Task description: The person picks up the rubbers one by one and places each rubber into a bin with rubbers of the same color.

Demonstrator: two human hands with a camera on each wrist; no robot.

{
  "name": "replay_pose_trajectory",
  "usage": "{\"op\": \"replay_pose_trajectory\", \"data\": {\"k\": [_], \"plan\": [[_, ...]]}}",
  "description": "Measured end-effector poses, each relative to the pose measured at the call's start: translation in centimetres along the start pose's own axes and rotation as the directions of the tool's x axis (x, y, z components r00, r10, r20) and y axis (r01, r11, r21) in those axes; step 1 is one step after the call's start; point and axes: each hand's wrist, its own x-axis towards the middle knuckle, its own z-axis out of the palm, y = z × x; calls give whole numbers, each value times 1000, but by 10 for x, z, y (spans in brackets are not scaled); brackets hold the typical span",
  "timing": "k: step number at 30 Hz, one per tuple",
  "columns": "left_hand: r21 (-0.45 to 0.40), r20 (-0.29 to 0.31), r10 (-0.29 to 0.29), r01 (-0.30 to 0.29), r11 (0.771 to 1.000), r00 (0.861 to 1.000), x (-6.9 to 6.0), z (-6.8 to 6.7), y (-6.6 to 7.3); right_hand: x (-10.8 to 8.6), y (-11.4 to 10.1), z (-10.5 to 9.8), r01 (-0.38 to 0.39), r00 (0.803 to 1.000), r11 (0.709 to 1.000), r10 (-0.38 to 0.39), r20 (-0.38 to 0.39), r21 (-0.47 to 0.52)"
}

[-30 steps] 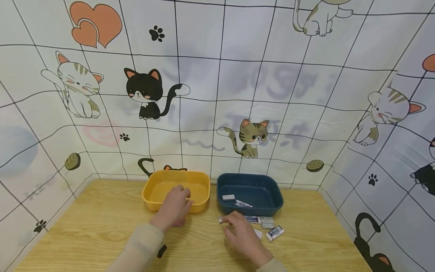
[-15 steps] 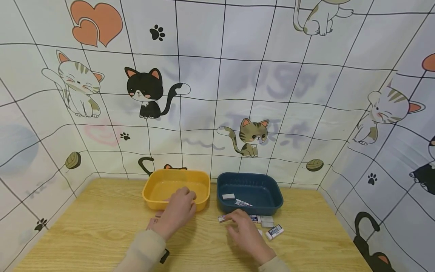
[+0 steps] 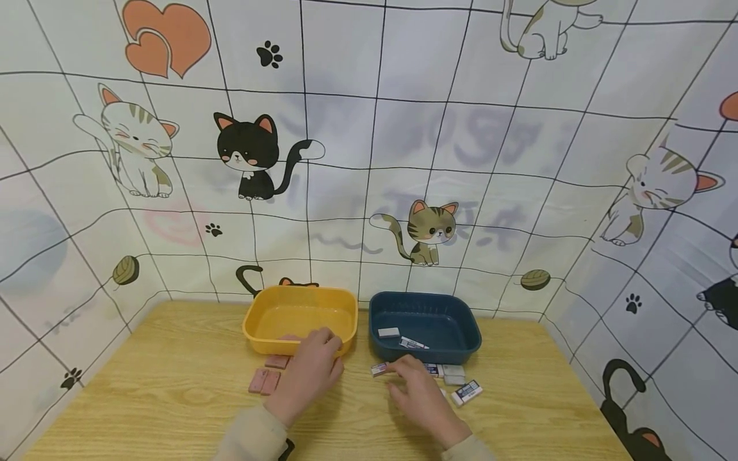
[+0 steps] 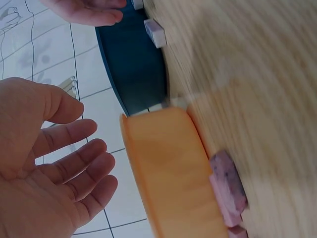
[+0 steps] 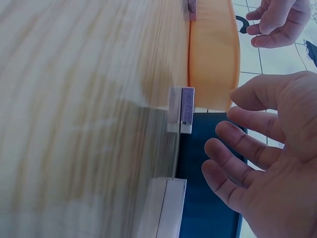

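Observation:
My left hand [image 3: 308,378] hovers over the front rim of the yellow basket [image 3: 254,344], its fingers loosely bent and holding nothing. Pink erasers [image 3: 257,380] lie on the table just left of it, and part of a pink piece [image 3: 290,337] shows inside that basket. In the left wrist view the palm of the left hand [image 4: 54,163] faces the camera, empty. Near the front of the dark blue basket [image 3: 475,342] is my right hand [image 3: 421,400], above several white erasers. The right wrist view has this right hand [image 5: 267,153] with relaxed fingers, apart from the nearest sleeved eraser [image 5: 181,110].
Inside the blue basket lie a white eraser [image 3: 389,332] and a sleeved one [image 3: 413,343]. To the right of my right hand are a grey-white eraser [image 3: 454,374] and a sleeved eraser [image 3: 467,392]. A cat-print cloth [image 3: 340,192] hangs behind the wooden table [image 3: 173,384].
My left hand has shifted right and slightly nearer, uncovering pink erasers on the table and a pink piece inside the yellow basket. The right hand has barely moved.

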Motion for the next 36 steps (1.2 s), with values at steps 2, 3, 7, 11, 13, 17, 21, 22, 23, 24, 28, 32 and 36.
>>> {"op": "replay_pose_trajectory", "data": {"k": [2,3,7,11,13,17,21,22,23,24,28,32,36], "plan": [[13,9,3,-3,1000,1000,-1,2,3,-1,2,-1,-10,1000,1000,10,2,-12],[10,13,2,-2,1000,1000,-2,3,5,-2,3,-1,-20,1000,1000,20,5,-12],[-6,21,-6,6,1000,1000,-4,7,11,-5,6,-4,-66,997,997,67,29,-38],[-34,20,6,-5,999,1000,-6,11,17,-8,9,-6,-88,995,995,90,33,-44],[-48,33,9,-8,999,999,-7,12,18,-9,12,-7,-85,996,995,86,27,-43],[-65,85,-10,16,998,996,-7,13,19,-11,17,-10,-79,997,996,80,22,-51],[-60,108,-19,26,998,994,-7,14,20,-13,22,-13,-88,996,993,90,21,-72],[-60,113,-19,26,998,993,-7,13,20,-14,23,-14,-93,995,993,95,23,-77],[-62,118,-21,29,998,993,-7,13,20,-14,25,-15,-95,995,992,97,23,-86],[-65,124,-24,32,997,992,-7,13,20,-15,27,-15,-98,995,990,100,23,-98],[-91,164,-46,61,994,985,-7,11,22,-16,33,-17,-106,993,985,111,27,-138],[-100,165,-38,55,993,986,-8,11,24,-18,37,-19,-119,991,980,126,35,-157],[-91,129,-13,25,996,992,-10,14,26,-22,38,-24,-124,991,979,131,38,-160]]}}
